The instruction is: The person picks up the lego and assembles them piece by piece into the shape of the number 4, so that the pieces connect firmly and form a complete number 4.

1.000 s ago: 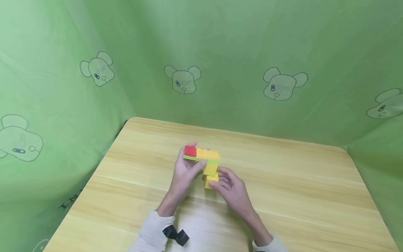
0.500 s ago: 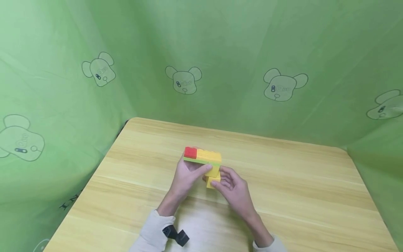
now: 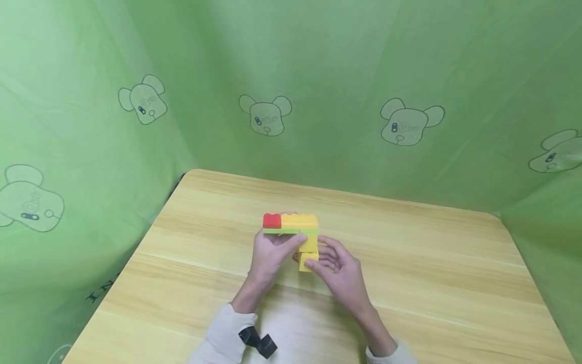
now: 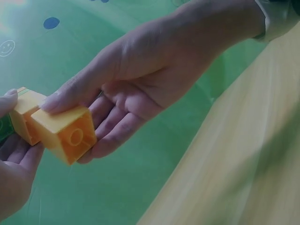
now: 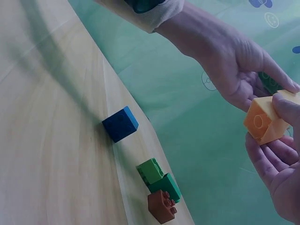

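In the head view both hands hold a toy brick build above the table. A red brick (image 3: 272, 221) and a yellow studded row (image 3: 297, 221) lie along a thin light-green layer (image 3: 282, 231). Below its right end is a yellow brick (image 3: 309, 243). My left hand (image 3: 268, 255) grips the build, its thumb on that yellow brick. My right hand (image 3: 343, 273) pinches a lower yellow brick (image 3: 305, 262) between thumb and fingers. In the left wrist view this lower brick (image 4: 65, 129) sits offset against the upper one; whether they are joined I cannot tell.
On the wooden table (image 3: 432, 263), the right wrist view shows a blue brick (image 5: 120, 124), a light-green brick (image 5: 150, 171), a darker green brick (image 5: 166, 187) and a brown brick (image 5: 161, 207). Green printed cloth (image 3: 336, 60) surrounds the table. A black device (image 3: 258, 343) sits on the left sleeve.
The build has turned slightly, first tilting down at the right, and now lies nearly level. Both hands have shifted slightly and keep their holds.
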Action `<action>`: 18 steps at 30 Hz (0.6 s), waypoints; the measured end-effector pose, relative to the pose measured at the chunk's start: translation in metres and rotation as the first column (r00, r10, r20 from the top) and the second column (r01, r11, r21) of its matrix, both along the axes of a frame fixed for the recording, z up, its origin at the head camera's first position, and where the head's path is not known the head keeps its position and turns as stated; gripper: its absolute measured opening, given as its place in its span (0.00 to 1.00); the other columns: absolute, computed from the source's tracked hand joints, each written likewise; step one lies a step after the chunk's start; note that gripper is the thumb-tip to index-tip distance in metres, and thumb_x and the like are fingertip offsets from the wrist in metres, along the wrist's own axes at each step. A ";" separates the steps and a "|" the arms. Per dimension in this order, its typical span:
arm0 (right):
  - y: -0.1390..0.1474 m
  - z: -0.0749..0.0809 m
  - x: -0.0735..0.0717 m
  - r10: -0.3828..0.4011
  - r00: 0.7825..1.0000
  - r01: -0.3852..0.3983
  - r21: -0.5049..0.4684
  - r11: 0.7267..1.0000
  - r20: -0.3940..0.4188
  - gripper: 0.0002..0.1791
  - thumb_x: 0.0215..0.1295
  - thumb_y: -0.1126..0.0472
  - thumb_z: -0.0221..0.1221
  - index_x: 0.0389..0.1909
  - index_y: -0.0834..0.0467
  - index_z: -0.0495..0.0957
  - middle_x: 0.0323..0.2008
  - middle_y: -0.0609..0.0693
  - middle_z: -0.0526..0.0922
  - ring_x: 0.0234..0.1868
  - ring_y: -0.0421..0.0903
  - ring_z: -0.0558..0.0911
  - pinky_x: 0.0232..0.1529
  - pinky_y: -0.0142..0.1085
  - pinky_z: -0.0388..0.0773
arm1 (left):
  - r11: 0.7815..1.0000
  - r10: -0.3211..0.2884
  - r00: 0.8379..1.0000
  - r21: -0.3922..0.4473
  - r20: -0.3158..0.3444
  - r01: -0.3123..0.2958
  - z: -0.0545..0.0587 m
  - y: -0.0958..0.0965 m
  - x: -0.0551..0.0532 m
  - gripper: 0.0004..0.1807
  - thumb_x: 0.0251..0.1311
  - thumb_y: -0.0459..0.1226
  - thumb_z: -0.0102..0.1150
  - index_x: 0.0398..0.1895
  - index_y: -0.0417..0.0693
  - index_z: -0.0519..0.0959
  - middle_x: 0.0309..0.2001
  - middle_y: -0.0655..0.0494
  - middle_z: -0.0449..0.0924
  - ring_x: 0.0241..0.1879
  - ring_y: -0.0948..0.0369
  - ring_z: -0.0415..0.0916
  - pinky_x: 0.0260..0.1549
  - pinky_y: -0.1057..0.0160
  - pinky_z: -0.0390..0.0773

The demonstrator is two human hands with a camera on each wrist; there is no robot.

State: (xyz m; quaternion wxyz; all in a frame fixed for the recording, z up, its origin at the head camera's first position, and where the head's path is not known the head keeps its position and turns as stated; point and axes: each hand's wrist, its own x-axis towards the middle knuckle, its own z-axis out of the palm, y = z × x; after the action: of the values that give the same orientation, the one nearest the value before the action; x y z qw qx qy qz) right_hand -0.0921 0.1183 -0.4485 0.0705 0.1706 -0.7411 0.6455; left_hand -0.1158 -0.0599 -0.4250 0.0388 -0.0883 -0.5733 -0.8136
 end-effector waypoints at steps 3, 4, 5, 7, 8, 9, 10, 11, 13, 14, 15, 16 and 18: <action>-0.001 0.001 0.000 0.009 1.000 -0.009 -0.002 1.000 -0.008 0.30 0.61 0.72 0.71 0.64 0.69 0.73 0.45 0.60 0.88 0.43 0.45 0.88 0.47 0.38 0.88 | 1.000 -0.001 1.000 -0.020 -0.005 0.001 0.000 0.002 0.001 0.29 0.60 0.32 0.73 0.63 0.37 0.76 0.60 0.43 0.81 0.59 0.48 0.81 0.62 0.55 0.80; -0.001 0.001 0.001 0.007 1.000 -0.007 -0.001 1.000 -0.013 0.30 0.61 0.72 0.71 0.64 0.69 0.73 0.45 0.59 0.88 0.43 0.45 0.88 0.47 0.38 0.88 | 1.000 -0.003 1.000 -0.024 -0.005 0.003 0.001 0.003 0.001 0.28 0.60 0.32 0.73 0.63 0.37 0.76 0.59 0.43 0.81 0.59 0.49 0.81 0.61 0.55 0.80; -0.001 0.001 0.001 0.004 1.000 -0.004 0.002 1.000 -0.016 0.30 0.61 0.72 0.71 0.64 0.69 0.73 0.45 0.59 0.88 0.43 0.45 0.88 0.47 0.38 0.88 | 1.000 -0.006 1.000 -0.026 -0.005 0.006 0.001 0.003 0.002 0.28 0.60 0.32 0.73 0.63 0.38 0.76 0.59 0.43 0.82 0.59 0.49 0.81 0.61 0.54 0.81; -0.001 0.002 0.001 -0.002 1.000 0.002 0.004 1.000 -0.028 0.31 0.60 0.73 0.71 0.64 0.68 0.73 0.44 0.58 0.88 0.42 0.44 0.88 0.47 0.38 0.88 | 0.999 -0.013 1.000 -0.029 -0.004 0.013 0.002 0.003 0.001 0.28 0.59 0.32 0.73 0.63 0.38 0.76 0.59 0.43 0.82 0.59 0.49 0.81 0.61 0.54 0.81; -0.001 0.003 0.001 -0.004 0.999 0.004 0.007 1.000 -0.036 0.31 0.60 0.73 0.71 0.64 0.68 0.73 0.44 0.58 0.88 0.42 0.44 0.88 0.46 0.38 0.88 | 0.999 -0.015 1.000 -0.030 -0.002 0.015 0.002 0.003 0.001 0.28 0.59 0.32 0.73 0.63 0.38 0.76 0.59 0.44 0.82 0.59 0.49 0.81 0.61 0.55 0.80; -0.001 0.003 0.001 -0.006 0.999 0.007 0.010 1.000 -0.042 0.31 0.60 0.73 0.71 0.64 0.68 0.73 0.43 0.58 0.89 0.42 0.44 0.88 0.46 0.38 0.88 | 0.999 -0.018 1.000 -0.031 0.000 0.018 0.002 0.003 0.001 0.28 0.59 0.31 0.73 0.63 0.38 0.76 0.59 0.43 0.82 0.59 0.49 0.81 0.61 0.55 0.80; 0.000 0.003 0.001 -0.008 0.999 0.008 0.013 1.000 -0.049 0.31 0.60 0.73 0.71 0.64 0.68 0.73 0.43 0.58 0.89 0.41 0.44 0.88 0.46 0.37 0.88 | 0.999 -0.021 1.000 -0.032 0.002 0.021 0.002 0.003 0.001 0.28 0.59 0.31 0.73 0.63 0.37 0.76 0.59 0.43 0.82 0.59 0.49 0.81 0.61 0.55 0.81; 0.000 0.003 0.001 -0.006 0.998 0.007 0.016 1.000 -0.055 0.31 0.60 0.74 0.71 0.65 0.69 0.73 0.42 0.57 0.89 0.41 0.43 0.88 0.45 0.37 0.88 | 0.999 -0.026 1.000 -0.031 0.005 0.026 0.002 0.003 0.001 0.28 0.59 0.30 0.73 0.63 0.37 0.76 0.59 0.43 0.81 0.59 0.48 0.81 0.62 0.55 0.80; 0.000 0.004 0.002 -0.005 0.998 0.007 0.026 1.000 -0.068 0.32 0.60 0.74 0.71 0.65 0.69 0.72 0.41 0.57 0.89 0.40 0.43 0.88 0.45 0.36 0.88 | 0.999 -0.034 0.999 -0.035 0.015 0.034 0.002 0.002 0.000 0.29 0.59 0.29 0.72 0.63 0.36 0.75 0.60 0.42 0.81 0.60 0.48 0.80 0.62 0.55 0.80; 0.000 0.004 0.002 -0.003 0.997 0.005 0.033 0.999 -0.075 0.32 0.60 0.74 0.71 0.66 0.69 0.72 0.41 0.57 0.89 0.39 0.43 0.88 0.44 0.36 0.88 | 0.999 -0.037 0.999 -0.036 0.019 0.038 0.001 0.002 0.000 0.29 0.58 0.29 0.72 0.63 0.35 0.75 0.60 0.42 0.81 0.60 0.48 0.80 0.62 0.55 0.80; 0.001 0.004 0.002 0.000 0.997 0.003 0.039 0.999 -0.082 0.33 0.60 0.74 0.71 0.66 0.69 0.72 0.41 0.57 0.89 0.39 0.43 0.88 0.44 0.36 0.88 | 0.999 -0.040 0.999 -0.035 0.023 0.041 0.001 0.002 0.000 0.29 0.58 0.28 0.72 0.63 0.35 0.75 0.60 0.41 0.81 0.60 0.48 0.80 0.62 0.55 0.80; 0.001 0.004 0.002 0.004 0.996 0.000 0.045 0.999 -0.090 0.33 0.60 0.74 0.70 0.66 0.69 0.72 0.40 0.58 0.89 0.39 0.44 0.89 0.44 0.36 0.88 | 0.998 -0.042 0.999 -0.036 0.026 0.042 0.001 0.002 0.000 0.29 0.58 0.28 0.72 0.63 0.35 0.75 0.60 0.41 0.80 0.60 0.47 0.80 0.62 0.55 0.80; 0.001 0.004 0.003 0.012 0.995 -0.006 0.058 0.998 -0.103 0.34 0.60 0.74 0.70 0.67 0.69 0.71 0.40 0.58 0.90 0.39 0.44 0.89 0.43 0.37 0.89 | 0.998 -0.046 0.998 -0.035 0.032 0.047 0.000 0.002 0.000 0.29 0.57 0.27 0.71 0.63 0.34 0.75 0.60 0.41 0.80 0.60 0.47 0.80 0.62 0.55 0.80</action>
State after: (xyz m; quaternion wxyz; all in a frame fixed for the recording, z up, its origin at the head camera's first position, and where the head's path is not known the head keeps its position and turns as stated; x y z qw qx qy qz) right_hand -0.0891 0.1193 -0.4443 0.1010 0.2089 -0.7539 0.6146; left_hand -0.1159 -0.0581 -0.4248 0.0093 -0.0898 -0.5860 -0.8052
